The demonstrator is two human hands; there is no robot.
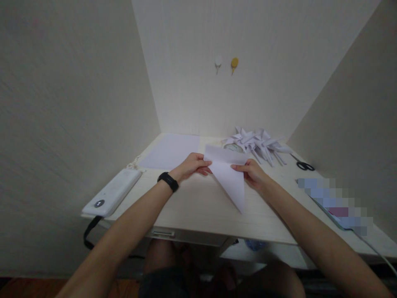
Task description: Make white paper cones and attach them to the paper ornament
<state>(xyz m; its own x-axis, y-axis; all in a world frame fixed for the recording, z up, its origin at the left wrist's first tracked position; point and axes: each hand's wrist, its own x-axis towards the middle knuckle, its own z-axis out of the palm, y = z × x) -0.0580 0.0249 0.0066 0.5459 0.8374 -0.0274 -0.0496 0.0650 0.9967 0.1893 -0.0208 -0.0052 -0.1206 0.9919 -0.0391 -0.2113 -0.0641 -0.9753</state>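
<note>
A folded sheet of white paper [228,178] is held up over the desk between both hands. Its lower part is a triangle pointing down toward me, and a flat strip runs along its top. My left hand [196,164], with a black band on the wrist, pinches the strip's left end between thumb and fingers. At the right edge, my right hand [252,173] grips the paper, thumb on the near face and fingers behind. Behind the right hand lies a pile of white paper pinwheels [259,142]. A stack of flat white paper [172,150] rests at the back left.
A white power bank-like device [114,192] with a strap lies on the desk's left edge. Black-handled scissors [305,166] and a blurred-out flat device [333,203] with a cable are on the right. A round object [233,147] sits beside the pinwheels. Walls enclose the desk [198,207].
</note>
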